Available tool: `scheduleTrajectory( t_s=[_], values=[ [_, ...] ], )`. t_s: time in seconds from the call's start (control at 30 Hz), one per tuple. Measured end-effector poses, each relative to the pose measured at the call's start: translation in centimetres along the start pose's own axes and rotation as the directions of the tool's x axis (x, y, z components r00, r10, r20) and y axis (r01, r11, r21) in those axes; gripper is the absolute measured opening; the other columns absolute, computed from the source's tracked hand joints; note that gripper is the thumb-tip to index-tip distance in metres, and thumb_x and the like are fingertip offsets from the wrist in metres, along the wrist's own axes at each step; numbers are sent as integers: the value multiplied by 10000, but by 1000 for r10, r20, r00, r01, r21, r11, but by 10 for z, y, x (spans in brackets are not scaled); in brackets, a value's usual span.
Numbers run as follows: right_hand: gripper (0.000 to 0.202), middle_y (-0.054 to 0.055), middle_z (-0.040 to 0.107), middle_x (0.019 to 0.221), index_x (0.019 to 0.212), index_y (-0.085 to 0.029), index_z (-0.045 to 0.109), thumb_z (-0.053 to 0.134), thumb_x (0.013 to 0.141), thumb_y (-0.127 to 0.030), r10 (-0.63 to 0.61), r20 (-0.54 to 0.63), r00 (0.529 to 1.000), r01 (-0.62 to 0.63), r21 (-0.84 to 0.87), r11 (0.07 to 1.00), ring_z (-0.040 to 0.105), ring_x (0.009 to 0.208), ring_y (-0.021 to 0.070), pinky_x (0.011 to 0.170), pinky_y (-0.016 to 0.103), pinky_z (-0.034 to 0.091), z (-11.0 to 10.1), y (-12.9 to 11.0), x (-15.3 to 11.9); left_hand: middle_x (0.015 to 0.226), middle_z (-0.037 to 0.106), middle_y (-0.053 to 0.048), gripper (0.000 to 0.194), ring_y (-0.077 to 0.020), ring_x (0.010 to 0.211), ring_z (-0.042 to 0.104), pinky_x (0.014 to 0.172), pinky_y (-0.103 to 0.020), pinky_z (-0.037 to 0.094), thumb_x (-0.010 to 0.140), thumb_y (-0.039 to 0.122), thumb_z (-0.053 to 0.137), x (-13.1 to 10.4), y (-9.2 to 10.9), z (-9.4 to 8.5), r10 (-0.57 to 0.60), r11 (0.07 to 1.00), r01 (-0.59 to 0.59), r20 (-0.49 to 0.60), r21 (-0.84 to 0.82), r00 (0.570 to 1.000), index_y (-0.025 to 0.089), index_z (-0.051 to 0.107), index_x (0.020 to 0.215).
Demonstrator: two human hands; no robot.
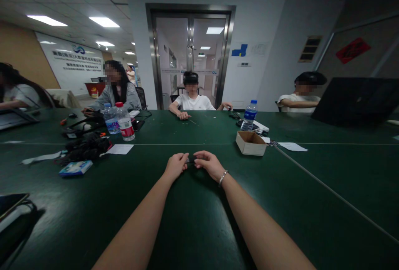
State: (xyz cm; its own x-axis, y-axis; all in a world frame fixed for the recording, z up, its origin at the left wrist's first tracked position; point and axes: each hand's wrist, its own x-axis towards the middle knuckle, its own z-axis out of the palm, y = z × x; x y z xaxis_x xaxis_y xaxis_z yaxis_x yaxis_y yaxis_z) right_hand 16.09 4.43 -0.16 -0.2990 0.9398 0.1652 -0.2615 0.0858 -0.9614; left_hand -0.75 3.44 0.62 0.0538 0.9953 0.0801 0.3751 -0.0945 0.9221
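A small dark object [192, 159] with a lighter grey end sits between my two hands, just above the green table [193, 203]. My left hand [177, 166] pinches its grey left end between thumb and fingers. On the other side my right hand [209, 163], with a silver bracelet at the wrist, has its thumb and fingertips closed on the dark right end. The object is too small to name exactly.
An open cardboard box [251, 144] and a water bottle [249, 115] stand right of my hands. At left are a red-capped bottle [125, 123], black cables [85, 149] and a blue-white packet [75, 168]. People sit across the table.
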Motion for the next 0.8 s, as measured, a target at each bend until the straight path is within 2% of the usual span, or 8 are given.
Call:
scheduleTrajectory(
  t_s=[0.1,0.27,0.47,0.67,0.8],
  values=[
    [348,14,602,671,859,-128,625,781,573,-249,19,-18,1000,-19,30,999,591,572,122,517,211,473,0,1,2,596,543,5,356,-106,519,506,456,-195,390,768,494,497,-3,-1,0,66,993,-66,-8,-95,998,147,575,783],
    [338,24,612,663,849,-130,615,788,596,-274,53,-53,997,-49,76,996,596,561,121,497,203,478,1,-3,1,764,602,-36,330,-141,690,562,536,-212,438,720,428,601,-6,2,-2,144,976,-135,43,-169,989,149,597,897],
    [388,20,592,751,878,-141,623,809,561,-267,25,-40,999,-22,75,997,600,598,121,534,220,499,0,-2,-1,736,626,-56,323,-132,656,560,555,-216,425,709,404,624,-7,9,-5,50,983,-37,64,-182,997,116,616,854],
    [403,13,558,842,881,-152,626,819,539,-243,7,-29,1000,-5,49,999,599,628,108,597,229,517,0,-1,-2,627,601,-37,404,-108,544,511,504,-211,386,728,504,559,-1,4,-4,6,990,3,70,-138,998,104,612,743],
    [407,17,565,859,892,-150,620,810,542,-235,-1,-19,1000,1,33,999,599,635,109,625,240,517,1,-2,-2,565,577,-31,472,-106,477,483,467,-217,358,746,563,494,2,0,-2,-25,995,28,31,-94,999,108,610,706]
  ],
)
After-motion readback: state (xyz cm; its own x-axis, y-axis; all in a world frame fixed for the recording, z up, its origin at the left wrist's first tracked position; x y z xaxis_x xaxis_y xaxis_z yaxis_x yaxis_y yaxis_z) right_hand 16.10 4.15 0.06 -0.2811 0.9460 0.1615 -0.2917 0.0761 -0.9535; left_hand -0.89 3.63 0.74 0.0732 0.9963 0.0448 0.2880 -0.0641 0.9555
